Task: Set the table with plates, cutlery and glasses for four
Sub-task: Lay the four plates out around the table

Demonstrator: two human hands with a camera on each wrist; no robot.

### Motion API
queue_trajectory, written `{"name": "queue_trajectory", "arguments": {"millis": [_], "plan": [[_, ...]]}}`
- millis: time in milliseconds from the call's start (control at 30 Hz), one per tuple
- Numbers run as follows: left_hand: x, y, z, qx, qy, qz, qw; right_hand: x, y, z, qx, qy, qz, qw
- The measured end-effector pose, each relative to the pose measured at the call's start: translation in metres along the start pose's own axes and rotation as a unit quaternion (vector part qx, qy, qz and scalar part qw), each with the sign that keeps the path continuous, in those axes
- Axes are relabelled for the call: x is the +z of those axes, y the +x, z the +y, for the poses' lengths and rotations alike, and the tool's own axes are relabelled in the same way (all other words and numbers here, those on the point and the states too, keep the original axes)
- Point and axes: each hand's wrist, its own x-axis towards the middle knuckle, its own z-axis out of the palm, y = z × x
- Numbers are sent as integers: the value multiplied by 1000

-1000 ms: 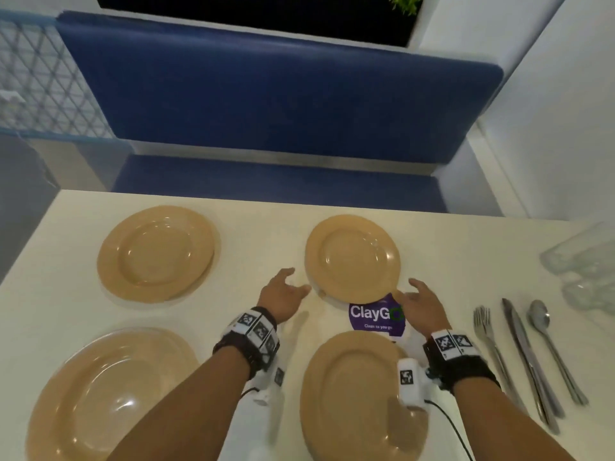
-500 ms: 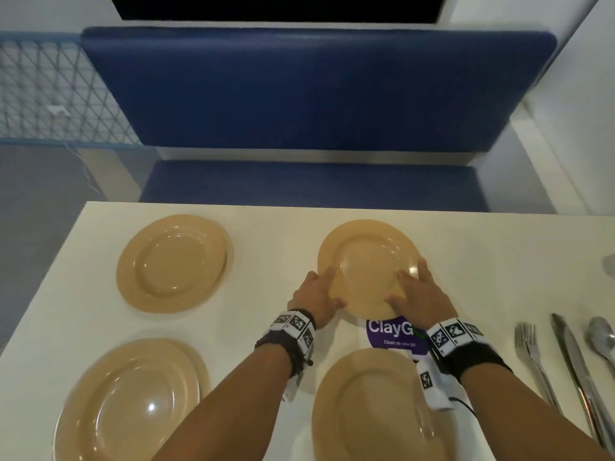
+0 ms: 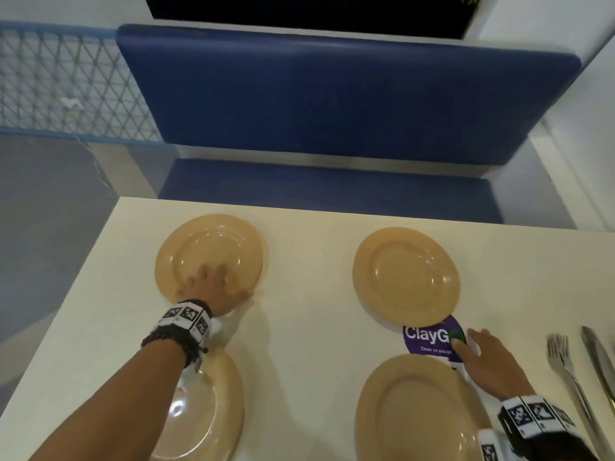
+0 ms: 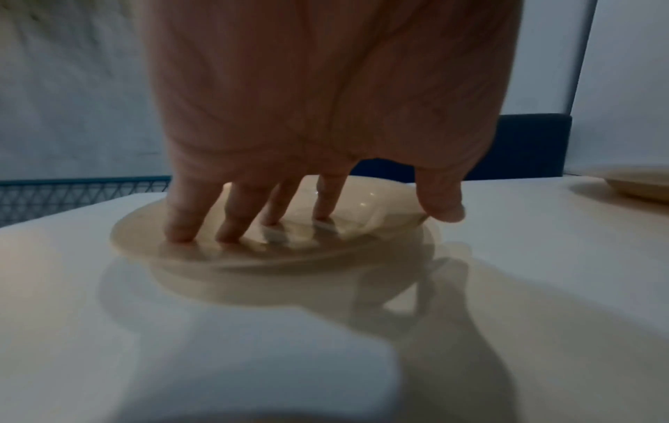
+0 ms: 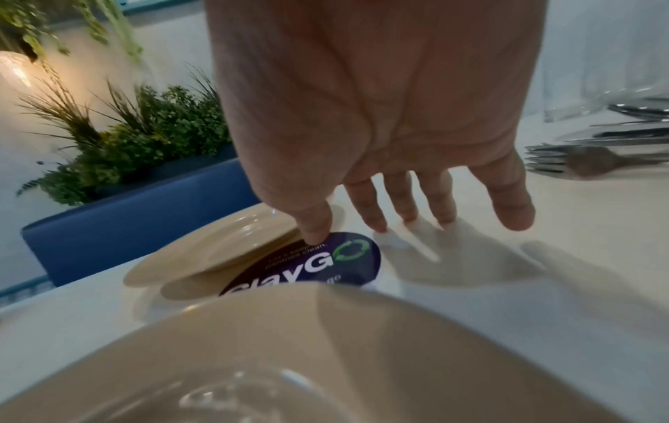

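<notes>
Several tan plates lie on the cream table [image 3: 306,327]. My left hand [image 3: 213,284] presses straight fingers [image 4: 231,226] down on the near part of the far left plate [image 3: 213,247] [image 4: 354,206], thumb off its right rim. The far right plate [image 3: 406,277] [image 5: 217,246] lies free. My right hand [image 3: 486,357] [image 5: 416,211] is open, spread over the table between that plate and the near right plate [image 3: 416,410] [image 5: 326,357], thumb touching a purple ClayGo sticker [image 3: 432,337] [image 5: 326,263]. A near left plate [image 3: 206,407] sits under my left forearm.
Forks [image 3: 565,357] [image 5: 586,160] and knives [image 3: 599,354] lie at the right edge, with clear glasses [image 5: 593,71] behind them. A blue bench [image 3: 332,94] runs along the table's far side, plants [image 5: 137,134] above it. Grey floor lies left of the table.
Both hands let go of the far right plate. My left hand moved left onto the far left plate. My right hand drew back toward me, onto the sticker.
</notes>
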Motion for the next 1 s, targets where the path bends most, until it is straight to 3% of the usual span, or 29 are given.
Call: {"name": "queue_trajectory", "arguments": {"millis": [433,533,600,700,800,1000], "plan": [[-3,-1,-8,13,13,-30,999,10,-15,-4,-2,-2,-5,1000],[-14,-17,-2,21,6,15,1000,6,-19,-4,22,29,18,999],[-23,-38,14,77,-16,80,994,2,-19,10,48,35,49,997],[-28,-84,47,223,-103,125,961,1,-25,43,69,-5,42,997],[-18,-129,83,315,-123,91,937,9,-36,72,59,-31,8,998],[28,-195,167,399,-125,-15,908,16,-51,96,-24,-45,28,998]]}}
